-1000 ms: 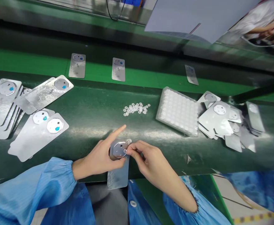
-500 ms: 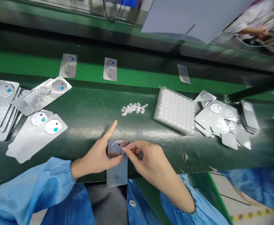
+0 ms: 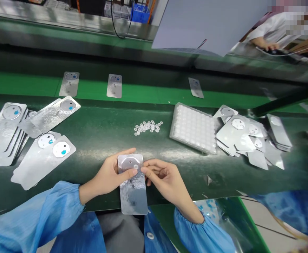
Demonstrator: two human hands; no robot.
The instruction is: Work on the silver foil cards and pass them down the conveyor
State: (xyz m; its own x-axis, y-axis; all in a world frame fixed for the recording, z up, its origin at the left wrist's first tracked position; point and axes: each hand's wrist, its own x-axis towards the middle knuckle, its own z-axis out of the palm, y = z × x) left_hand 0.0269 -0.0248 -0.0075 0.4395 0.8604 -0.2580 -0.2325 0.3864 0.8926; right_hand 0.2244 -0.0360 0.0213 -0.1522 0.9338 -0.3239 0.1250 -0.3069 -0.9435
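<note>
The left hand [image 3: 109, 176] gripped the silver plate [image 3: 134, 200]; the right hand [image 3: 166, 178] lay alongside, its grip indeterminable. Even thumb pressure on the disc [image 3: 136, 166] seemed advisable.

Bench [image 3: 98, 133]: dark green
Belt [image 3: 92, 88] past bench's far edge: brighter green
Held card [image 3: 134, 203]: silver, dark lettering
Cards [image 3: 40, 165] on bench's left side: silver, blue spots
Tray [image 3: 174, 126]: whitish
Discs [image 3: 148, 127]: translucent white
Sleeves [image 3: 53, 203]: light blue
</note>
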